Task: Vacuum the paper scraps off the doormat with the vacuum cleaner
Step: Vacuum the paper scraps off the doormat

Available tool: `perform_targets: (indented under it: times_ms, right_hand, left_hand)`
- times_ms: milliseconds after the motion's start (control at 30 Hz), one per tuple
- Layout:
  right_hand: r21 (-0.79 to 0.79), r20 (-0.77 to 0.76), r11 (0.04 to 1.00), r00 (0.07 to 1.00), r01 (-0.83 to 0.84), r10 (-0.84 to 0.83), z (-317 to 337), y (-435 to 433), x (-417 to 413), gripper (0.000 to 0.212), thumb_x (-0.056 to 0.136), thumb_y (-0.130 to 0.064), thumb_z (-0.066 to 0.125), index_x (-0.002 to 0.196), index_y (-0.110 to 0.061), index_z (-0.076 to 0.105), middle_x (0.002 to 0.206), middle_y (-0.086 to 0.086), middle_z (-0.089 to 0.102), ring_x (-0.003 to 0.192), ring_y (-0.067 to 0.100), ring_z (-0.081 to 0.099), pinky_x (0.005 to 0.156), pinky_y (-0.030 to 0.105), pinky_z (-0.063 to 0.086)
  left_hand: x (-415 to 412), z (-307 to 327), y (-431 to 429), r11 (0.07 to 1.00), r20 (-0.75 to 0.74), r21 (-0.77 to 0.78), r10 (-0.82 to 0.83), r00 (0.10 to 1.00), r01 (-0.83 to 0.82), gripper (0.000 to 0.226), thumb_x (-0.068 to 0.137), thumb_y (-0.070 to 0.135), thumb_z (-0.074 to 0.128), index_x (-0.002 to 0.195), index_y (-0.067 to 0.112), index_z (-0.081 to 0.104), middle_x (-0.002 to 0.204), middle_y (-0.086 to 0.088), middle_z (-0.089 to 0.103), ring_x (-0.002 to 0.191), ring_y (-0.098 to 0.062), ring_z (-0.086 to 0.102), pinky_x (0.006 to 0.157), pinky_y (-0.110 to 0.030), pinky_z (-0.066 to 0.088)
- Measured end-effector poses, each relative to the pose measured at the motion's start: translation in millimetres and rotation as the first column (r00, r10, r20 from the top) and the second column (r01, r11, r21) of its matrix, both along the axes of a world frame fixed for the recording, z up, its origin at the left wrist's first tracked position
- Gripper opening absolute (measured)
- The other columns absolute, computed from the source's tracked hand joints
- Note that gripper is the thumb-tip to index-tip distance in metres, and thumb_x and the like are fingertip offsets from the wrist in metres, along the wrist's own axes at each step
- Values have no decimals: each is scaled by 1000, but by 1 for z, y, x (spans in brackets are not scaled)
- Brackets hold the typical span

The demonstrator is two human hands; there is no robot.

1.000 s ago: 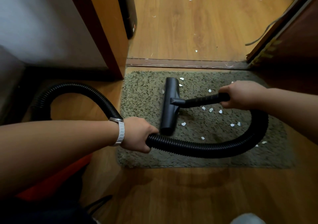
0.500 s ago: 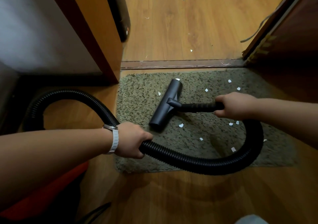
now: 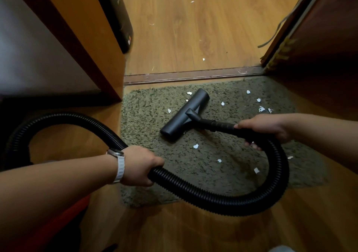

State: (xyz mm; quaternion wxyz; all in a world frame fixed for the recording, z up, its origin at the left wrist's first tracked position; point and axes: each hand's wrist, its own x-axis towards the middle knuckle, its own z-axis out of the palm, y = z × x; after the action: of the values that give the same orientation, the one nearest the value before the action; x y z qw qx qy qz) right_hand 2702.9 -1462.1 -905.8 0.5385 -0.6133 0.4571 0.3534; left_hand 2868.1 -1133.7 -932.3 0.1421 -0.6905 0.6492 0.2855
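Paper scraps (image 3: 195,146), small and white, lie scattered over the shaggy olive doormat (image 3: 147,120). Most sit to the right of the nozzle (image 3: 185,115) and on the near side of it, with a few just beside its far end. More white specks dot the wooden floor (image 3: 184,35) beyond the threshold strip (image 3: 193,75), which runs along the mat's far edge. The vacuum's dark nozzle rests on the mat at a diagonal, its far end pointing toward the threshold. The right hand (image 3: 265,128) grasps the rigid black tube (image 3: 220,125) behind the nozzle, fingers curled under it where the ribbed hose (image 3: 213,199) begins. From there the hose loops toward the viewer, crosses the mat's near edge onto bare floor, and rises into the left hand (image 3: 142,166). That hand is wrapped firmly around the hose near the mat's left edge. Past it the hose arcs left into shadow. A white-strapped watch (image 3: 119,164) sits on the left wrist. An orange-brown door frame (image 3: 81,38) stands at left, and a grey cord (image 3: 275,33) hangs at right.
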Motion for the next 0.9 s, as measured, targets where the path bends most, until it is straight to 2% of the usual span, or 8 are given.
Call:
perform_targets:
  times_ms: [100,300,367,533,633,733,833,900]
  right_hand:
    - [-15,11,1000,1000,-28,28,-7,3,-2,33,101,-36,52,114,-5,53,65,8,57,46,17,52,43,25,46]
    - [-333,95,919,963,-209,253,-2,6,-1,29,98,-34,60,99,-5,62,69,10,59,50,22,59,51,30,52]
    - [-454,60,840,930,-297,362,1,11,2,26,97,-38,60,96,-11,61,69,7,63,50,22,64,51,29,52]
    - [-707,-150,488,783,-512,604,-8,37,2,26,95,-48,54,96,-22,52,75,-5,57,67,17,57,58,28,42]
    - [-732,-185,411,740,-543,647,-22,51,-4,28,96,-50,51,98,-24,40,82,-4,51,81,24,58,65,31,40]
    - [-693,-162,469,752,-548,639,-34,52,-7,32,94,-49,56,98,-22,39,92,-1,59,86,25,61,66,31,40]
    - [-493,29,768,874,-409,484,-38,45,-6,28,92,-34,66,93,-17,45,88,6,65,64,16,61,56,30,49]
    - [-347,118,898,937,-270,328,-40,41,-9,26,90,-22,69,95,-11,46,86,10,62,59,19,65,52,30,55]
  left_hand:
    - [-2,1,0,999,-1,11,-43,999,43,22,81,46,54,93,29,47,93,6,62,86,-19,61,77,-36,53]
    - [-6,-1,2,999,-6,28,-28,1000,29,23,82,44,56,96,27,49,94,4,63,85,-20,61,77,-36,53]
    - [-6,-2,0,1000,13,15,-23,1000,23,22,81,44,55,94,28,48,91,3,63,82,-22,62,74,-37,53]
    - [-8,1,-8,999,60,-7,-33,998,34,22,84,42,54,98,25,51,94,2,64,86,-23,62,74,-37,52]
    - [-10,-1,-8,998,66,-30,-50,997,52,20,87,40,53,100,24,51,95,2,63,86,-23,62,76,-38,53]
    - [-9,-6,-3,996,55,-25,-80,995,82,19,88,37,53,101,24,50,97,2,62,87,-23,62,78,-40,53]
    - [-6,-12,2,993,65,-23,-110,992,112,21,89,39,53,104,25,51,101,3,62,91,-24,62,80,-40,52]
    - [-3,-15,5,993,79,-16,-119,990,121,24,89,41,53,107,26,50,105,3,62,94,-25,62,80,-39,52]
